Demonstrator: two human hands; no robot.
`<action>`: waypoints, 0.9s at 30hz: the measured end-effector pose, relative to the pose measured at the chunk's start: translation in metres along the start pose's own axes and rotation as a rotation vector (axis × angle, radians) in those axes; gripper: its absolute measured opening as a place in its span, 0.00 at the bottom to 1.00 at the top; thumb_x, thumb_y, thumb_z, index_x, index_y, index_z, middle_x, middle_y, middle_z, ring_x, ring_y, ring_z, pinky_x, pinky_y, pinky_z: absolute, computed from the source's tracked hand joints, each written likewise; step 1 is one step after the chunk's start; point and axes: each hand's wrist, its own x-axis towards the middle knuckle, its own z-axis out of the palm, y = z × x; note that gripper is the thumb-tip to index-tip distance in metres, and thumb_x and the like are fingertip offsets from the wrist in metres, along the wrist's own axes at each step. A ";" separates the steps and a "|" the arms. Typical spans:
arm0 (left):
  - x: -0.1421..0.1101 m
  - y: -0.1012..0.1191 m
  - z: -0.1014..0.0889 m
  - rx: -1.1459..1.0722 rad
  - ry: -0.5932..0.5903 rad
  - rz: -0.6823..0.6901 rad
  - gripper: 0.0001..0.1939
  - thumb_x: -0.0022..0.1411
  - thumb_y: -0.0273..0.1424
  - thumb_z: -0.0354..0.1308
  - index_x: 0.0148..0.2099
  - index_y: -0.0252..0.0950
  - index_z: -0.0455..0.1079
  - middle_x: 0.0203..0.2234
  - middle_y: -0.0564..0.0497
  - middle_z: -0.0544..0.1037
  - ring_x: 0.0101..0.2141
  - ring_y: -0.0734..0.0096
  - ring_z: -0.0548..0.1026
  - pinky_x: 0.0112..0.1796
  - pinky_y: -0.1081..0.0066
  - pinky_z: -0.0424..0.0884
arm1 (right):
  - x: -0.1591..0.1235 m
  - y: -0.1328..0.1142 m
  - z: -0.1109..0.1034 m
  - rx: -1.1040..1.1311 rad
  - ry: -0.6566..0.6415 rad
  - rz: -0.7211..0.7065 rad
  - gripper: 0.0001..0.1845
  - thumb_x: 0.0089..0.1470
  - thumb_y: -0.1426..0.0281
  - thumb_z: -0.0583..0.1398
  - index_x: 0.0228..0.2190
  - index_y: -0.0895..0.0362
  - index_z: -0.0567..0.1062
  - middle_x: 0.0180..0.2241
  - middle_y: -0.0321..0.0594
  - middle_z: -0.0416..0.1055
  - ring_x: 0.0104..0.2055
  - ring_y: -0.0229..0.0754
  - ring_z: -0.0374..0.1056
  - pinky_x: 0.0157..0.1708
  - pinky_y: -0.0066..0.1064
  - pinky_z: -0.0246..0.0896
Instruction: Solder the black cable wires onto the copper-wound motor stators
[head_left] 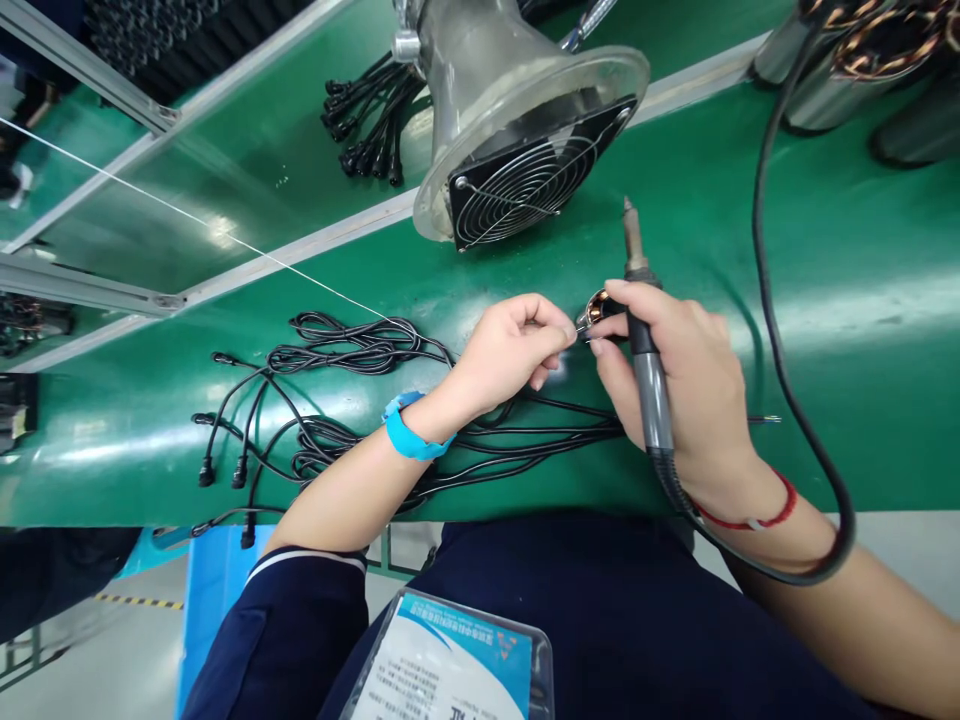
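My right hand (690, 370) is closed around a soldering iron (654, 385), its tip pointing up and away from me. The thumb and fingers of that hand also reach to a small copper-wound part (595, 308), partly hidden behind them. My left hand (517, 345) is closed in a pinch at a thin wire end beside this part. Under both forearms and hands lie black cables (341, 345) with plug ends, looped in bundles on the green bench (697, 230). Bare wire tips (765, 420) stick out to the right of my right hand.
A fume hood with a fan (525, 190) hangs just beyond my hands. Metal motor stators (825, 90) with copper windings stand at the back right. The iron's cord (765, 230) loops on the right. A thin white strand (195, 215) crosses from the left. Black connectors (375, 130) lie behind the rail.
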 end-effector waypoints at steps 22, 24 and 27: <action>-0.003 -0.014 -0.007 0.719 0.049 0.646 0.09 0.56 0.17 0.54 0.29 0.35 0.64 0.29 0.52 0.68 0.31 0.75 0.68 0.35 0.72 0.68 | 0.004 0.017 -0.007 0.211 -0.011 -0.108 0.29 0.57 0.71 0.59 0.59 0.47 0.61 0.40 0.35 0.76 0.47 0.47 0.71 0.47 0.44 0.65; -0.002 -0.013 -0.007 0.643 0.047 0.543 0.08 0.55 0.17 0.54 0.29 0.34 0.65 0.29 0.53 0.67 0.28 0.78 0.66 0.32 0.74 0.67 | 0.005 0.021 -0.009 0.162 -0.056 -0.157 0.29 0.56 0.70 0.60 0.59 0.48 0.62 0.40 0.36 0.77 0.42 0.46 0.71 0.43 0.42 0.65; -0.001 -0.012 -0.006 0.577 0.070 0.468 0.07 0.55 0.18 0.55 0.29 0.33 0.66 0.29 0.54 0.67 0.26 0.81 0.65 0.30 0.76 0.65 | 0.008 0.024 -0.005 0.089 -0.035 -0.141 0.25 0.58 0.69 0.59 0.57 0.49 0.65 0.37 0.36 0.77 0.39 0.45 0.72 0.40 0.39 0.65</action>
